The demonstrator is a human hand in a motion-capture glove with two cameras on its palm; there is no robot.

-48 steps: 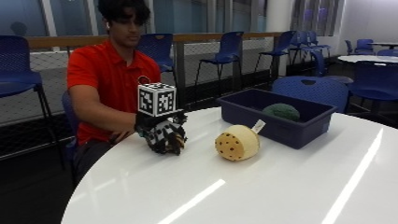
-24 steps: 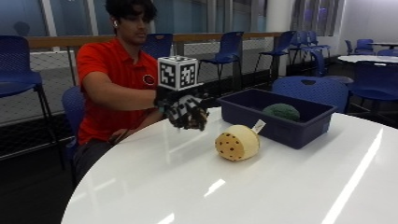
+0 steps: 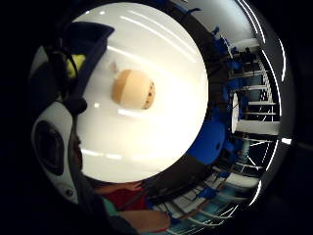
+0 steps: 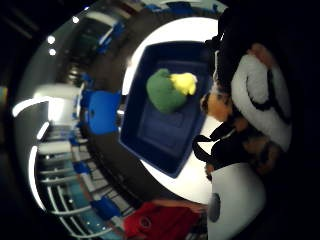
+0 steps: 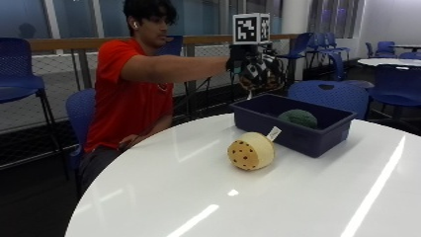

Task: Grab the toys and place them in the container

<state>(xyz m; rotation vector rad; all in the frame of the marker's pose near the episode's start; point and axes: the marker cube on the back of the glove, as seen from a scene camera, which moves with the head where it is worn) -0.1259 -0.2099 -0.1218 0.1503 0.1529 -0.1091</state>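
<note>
Above the blue container: right hand raised, fingers curled round something small, identity unclear. Green toy already inside. Tan spotted toy on worktop, just beside container, outstanding.

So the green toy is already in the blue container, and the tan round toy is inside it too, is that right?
Not fully. The green toy does lie in the blue container, but the tan round toy is still on the white table, just beside the container's outer wall. The outside view shows this; the little finger side palm view also shows it on the bare tabletop.
</note>
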